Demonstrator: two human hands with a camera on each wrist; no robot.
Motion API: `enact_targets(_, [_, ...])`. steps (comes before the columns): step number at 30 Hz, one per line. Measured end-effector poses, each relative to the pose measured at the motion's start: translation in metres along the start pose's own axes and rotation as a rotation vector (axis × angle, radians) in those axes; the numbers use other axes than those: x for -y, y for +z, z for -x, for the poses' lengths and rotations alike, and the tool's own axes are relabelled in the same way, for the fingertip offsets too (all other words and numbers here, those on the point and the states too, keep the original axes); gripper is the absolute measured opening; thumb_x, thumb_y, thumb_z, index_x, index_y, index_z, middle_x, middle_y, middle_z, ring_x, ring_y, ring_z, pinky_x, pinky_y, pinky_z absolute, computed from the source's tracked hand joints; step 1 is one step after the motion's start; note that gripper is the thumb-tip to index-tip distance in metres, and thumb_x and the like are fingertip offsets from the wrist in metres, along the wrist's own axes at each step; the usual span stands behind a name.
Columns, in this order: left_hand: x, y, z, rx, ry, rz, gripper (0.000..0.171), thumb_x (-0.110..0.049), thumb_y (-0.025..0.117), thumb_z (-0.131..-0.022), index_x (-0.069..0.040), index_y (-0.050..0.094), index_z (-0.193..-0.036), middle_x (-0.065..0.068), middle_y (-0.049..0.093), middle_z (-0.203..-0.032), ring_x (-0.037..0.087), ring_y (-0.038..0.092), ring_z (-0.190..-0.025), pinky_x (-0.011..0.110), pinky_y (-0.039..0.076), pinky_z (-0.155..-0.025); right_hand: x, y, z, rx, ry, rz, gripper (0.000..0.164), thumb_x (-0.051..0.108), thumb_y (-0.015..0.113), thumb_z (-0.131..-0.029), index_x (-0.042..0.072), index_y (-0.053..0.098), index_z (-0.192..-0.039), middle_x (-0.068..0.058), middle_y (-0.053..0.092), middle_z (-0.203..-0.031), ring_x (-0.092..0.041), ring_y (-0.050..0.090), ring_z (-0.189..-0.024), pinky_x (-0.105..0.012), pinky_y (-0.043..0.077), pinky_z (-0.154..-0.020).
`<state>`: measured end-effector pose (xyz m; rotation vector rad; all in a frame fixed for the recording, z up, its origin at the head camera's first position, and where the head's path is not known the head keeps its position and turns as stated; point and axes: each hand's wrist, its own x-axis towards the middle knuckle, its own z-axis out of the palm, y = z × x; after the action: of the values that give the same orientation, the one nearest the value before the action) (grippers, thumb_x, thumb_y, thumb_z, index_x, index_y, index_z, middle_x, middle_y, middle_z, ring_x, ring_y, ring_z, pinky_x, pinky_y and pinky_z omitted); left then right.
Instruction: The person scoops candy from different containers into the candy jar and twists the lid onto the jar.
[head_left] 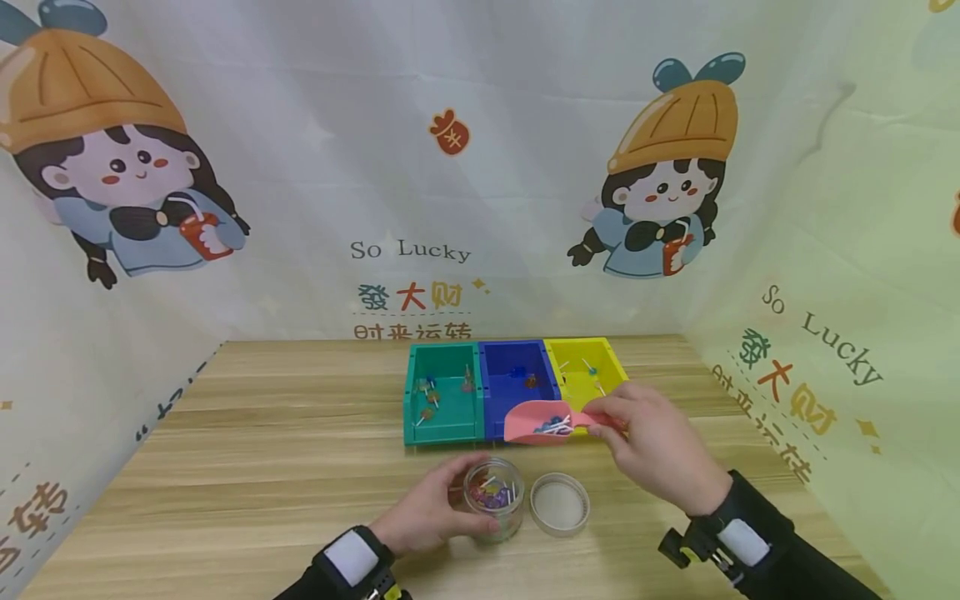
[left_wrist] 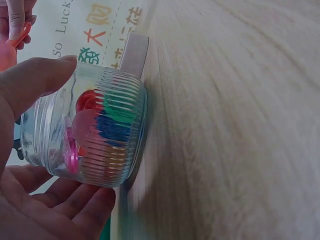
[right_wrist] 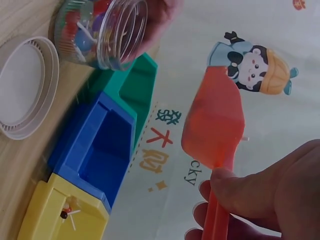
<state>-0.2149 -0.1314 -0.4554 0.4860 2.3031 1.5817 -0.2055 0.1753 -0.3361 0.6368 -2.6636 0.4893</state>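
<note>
My left hand (head_left: 429, 510) holds a clear ribbed glass jar (left_wrist: 107, 125) on the table, thumb on one side and fingers on the other. The jar has no lid on, and several tiny colourful lollipop-like pieces (head_left: 495, 493) lie inside. In my right hand (head_left: 663, 446) is the handle of a small pink scoop (head_left: 525, 422), pinched between thumb and fingers. Several little pieces with white sticks and blue heads (head_left: 555, 425) rest in the scoop. In the head view, the scoop appears over the front of the blue bin (head_left: 498, 408) and yellow bin (head_left: 573, 385).
A green bin (head_left: 461, 421) joins the blue and yellow ones in a row at the back. All three contain some small pieces. Right of the jar lies a round white lid (head_left: 560, 504). A printed cloth (head_left: 525, 192) hangs behind and beside the wooden table (head_left: 300, 433).
</note>
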Motion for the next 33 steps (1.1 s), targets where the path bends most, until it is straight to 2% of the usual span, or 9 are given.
enact_targets(7, [-0.001,0.000,-0.001,0.009,-0.023,0.015,0.084,-0.016,0.093,-0.089,-0.009,0.050,-0.161,0.012,0.063,-0.152,0.037,0.060,-0.141,0.062,0.048,-0.123,0.005,0.005,0.002,0.024,-0.079,0.022,0.015,0.017,0.086,-0.097,0.014,0.085,-0.112,0.006,0.068,-0.095,-0.011,0.055,-0.089,-0.028,0.056,-0.077])
enact_targets(13, [-0.001,0.000,-0.001,0.008,-0.025,0.003,0.082,-0.018,0.093,-0.089,-0.010,0.052,-0.160,0.012,0.062,-0.153,0.037,0.059,-0.142,0.061,0.048,-0.123,0.011,0.010,0.002,-0.007,-0.140,0.071,0.015,0.013,0.089,-0.093,0.012,0.086,-0.107,0.004,0.068,-0.092,-0.011,0.056,-0.087,-0.031,0.058,-0.079])
enact_targets(21, [0.000,-0.001,-0.002,0.002,-0.034,0.004,0.082,-0.015,0.093,-0.089,-0.010,0.052,-0.160,0.011,0.063,-0.151,0.035,0.060,-0.141,0.059,0.050,-0.122,0.017,0.011,0.002,-0.018,-0.160,0.103,0.016,0.010,0.090,-0.091,0.014,0.087,-0.106,0.006,0.065,-0.092,-0.012,0.054,-0.089,-0.032,0.054,-0.080])
enact_targets(33, [0.000,-0.002,-0.002,0.003,-0.036,0.002,0.081,-0.016,0.093,-0.090,-0.009,0.052,-0.160,0.013,0.062,-0.153,0.040,0.058,-0.143,0.061,0.048,-0.123,0.021,0.011,0.002,-0.031,-0.163,0.124,0.018,0.009,0.091,-0.089,0.013,0.087,-0.105,0.006,0.065,-0.091,-0.012,0.052,-0.088,-0.032,0.052,-0.080])
